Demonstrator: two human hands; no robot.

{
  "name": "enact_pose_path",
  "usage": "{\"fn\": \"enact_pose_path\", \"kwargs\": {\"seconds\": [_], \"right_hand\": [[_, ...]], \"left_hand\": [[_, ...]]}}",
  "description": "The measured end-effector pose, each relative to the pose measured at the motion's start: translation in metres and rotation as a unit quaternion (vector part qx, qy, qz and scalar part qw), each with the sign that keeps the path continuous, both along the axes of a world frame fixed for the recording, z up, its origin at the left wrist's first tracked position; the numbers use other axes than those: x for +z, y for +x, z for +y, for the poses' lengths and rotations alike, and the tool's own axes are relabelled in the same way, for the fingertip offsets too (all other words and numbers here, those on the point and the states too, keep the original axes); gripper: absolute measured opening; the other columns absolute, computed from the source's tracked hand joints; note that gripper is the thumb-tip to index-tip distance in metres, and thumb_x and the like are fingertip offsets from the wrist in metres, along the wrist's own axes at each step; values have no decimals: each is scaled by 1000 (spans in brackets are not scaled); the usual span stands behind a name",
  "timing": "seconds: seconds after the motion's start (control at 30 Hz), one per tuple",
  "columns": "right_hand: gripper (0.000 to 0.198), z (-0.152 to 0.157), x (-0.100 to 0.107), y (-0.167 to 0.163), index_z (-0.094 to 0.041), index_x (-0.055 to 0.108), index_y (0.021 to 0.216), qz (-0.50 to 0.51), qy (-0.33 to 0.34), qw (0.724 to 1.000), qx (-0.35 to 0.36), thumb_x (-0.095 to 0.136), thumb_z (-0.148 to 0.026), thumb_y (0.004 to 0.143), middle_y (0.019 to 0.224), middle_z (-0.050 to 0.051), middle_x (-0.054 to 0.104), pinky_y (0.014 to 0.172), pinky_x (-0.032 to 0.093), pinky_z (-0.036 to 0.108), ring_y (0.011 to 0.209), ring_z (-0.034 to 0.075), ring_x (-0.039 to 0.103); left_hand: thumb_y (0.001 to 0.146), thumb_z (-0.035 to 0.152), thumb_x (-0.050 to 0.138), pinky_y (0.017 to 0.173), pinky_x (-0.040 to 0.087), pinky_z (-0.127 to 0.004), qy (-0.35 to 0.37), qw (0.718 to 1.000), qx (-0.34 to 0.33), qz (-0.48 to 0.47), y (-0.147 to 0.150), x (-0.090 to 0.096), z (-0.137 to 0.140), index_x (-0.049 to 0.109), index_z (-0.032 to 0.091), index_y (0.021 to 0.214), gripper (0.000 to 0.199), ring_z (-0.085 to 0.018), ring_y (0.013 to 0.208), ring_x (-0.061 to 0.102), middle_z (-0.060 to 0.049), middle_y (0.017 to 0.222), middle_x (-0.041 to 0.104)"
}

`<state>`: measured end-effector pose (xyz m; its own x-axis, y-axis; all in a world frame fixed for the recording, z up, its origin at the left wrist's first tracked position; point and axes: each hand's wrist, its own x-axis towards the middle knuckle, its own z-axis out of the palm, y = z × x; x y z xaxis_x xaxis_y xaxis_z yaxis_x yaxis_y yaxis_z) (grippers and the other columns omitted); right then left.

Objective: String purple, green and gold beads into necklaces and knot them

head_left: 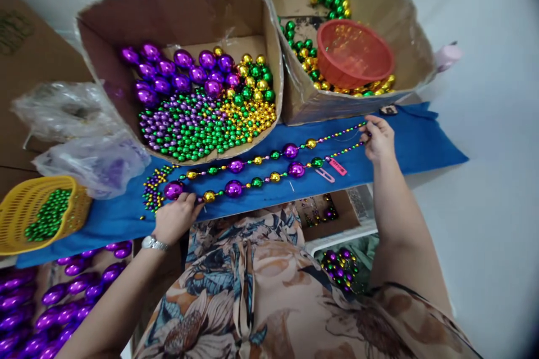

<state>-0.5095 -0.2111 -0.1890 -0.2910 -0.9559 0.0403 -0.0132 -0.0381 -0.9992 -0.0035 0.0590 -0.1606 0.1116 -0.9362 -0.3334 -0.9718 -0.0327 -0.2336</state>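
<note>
A bead necklace (pixel 234 188) lies in a long loop on the blue cloth (pixel 269 140), with purple, gold and green beads in two rows. My left hand (pixel 177 216) closes on its near row, beside a large purple bead (pixel 173 190) at the left bend. At the right end, my right hand (pixel 379 139) pinches the thin small-bead part of the loop, slightly raised. A pink clip-like piece (pixel 324 174) and a red tag (pixel 337 166) lie just below the near row. Small loose beads (pixel 152 188) are heaped left of the loop.
Behind the cloth stand a cardboard box (pixel 177 17) of sorted beads and another box (pixel 349 106) with a red bowl (pixel 356 59). A yellow basket (pixel 25 207) holds green beads at left. Large purple beads (pixel 71 297) and an open drawer (pixel 337 230) sit below the table edge.
</note>
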Motion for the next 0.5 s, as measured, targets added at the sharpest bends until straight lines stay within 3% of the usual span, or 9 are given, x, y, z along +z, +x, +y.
{"fn": "enact_pose_path", "kwargs": {"seconds": [0.13, 0.33, 0.43, 0.5], "right_hand": [[16, -4, -8, 2, -23, 62, 91, 20, 29, 999, -16, 65, -27, 75, 60, -3, 59, 41, 29, 23, 43, 7, 38], [16, -6, -16, 4, -24, 62, 90, 32, 58, 998, -10, 65, -25, 74, 64, 0, 62, 39, 24, 24, 45, 9, 42], [20, -4, -22, 5, -24, 60, 93, 49, 69, 996, -11, 65, -24, 74, 66, 0, 63, 39, 26, 23, 46, 9, 44], [23, 0, -27, 7, -24, 58, 95, 56, 72, 996, -14, 65, -23, 74, 69, 0, 63, 39, 27, 22, 47, 10, 47]], "left_hand": [[98, 50, 29, 55, 47, -35, 6, 1000, 3, 8, 1, 0, 0, 62, 16, 116, 50, -32, 80, 69, -15, 108, 67], [96, 51, 38, 71, 54, -38, -12, 996, 15, 82, 9, -5, 4, 53, 19, 137, 54, -31, 100, 68, -13, 138, 58], [94, 52, 42, 80, 54, -37, -46, 989, 30, 140, 9, 7, 1, 56, 20, 135, 54, -30, 107, 66, -11, 138, 58], [93, 56, 41, 81, 54, -35, -76, 972, 52, 215, 5, 27, 1, 61, 20, 129, 55, -28, 102, 68, -11, 128, 64]]}}
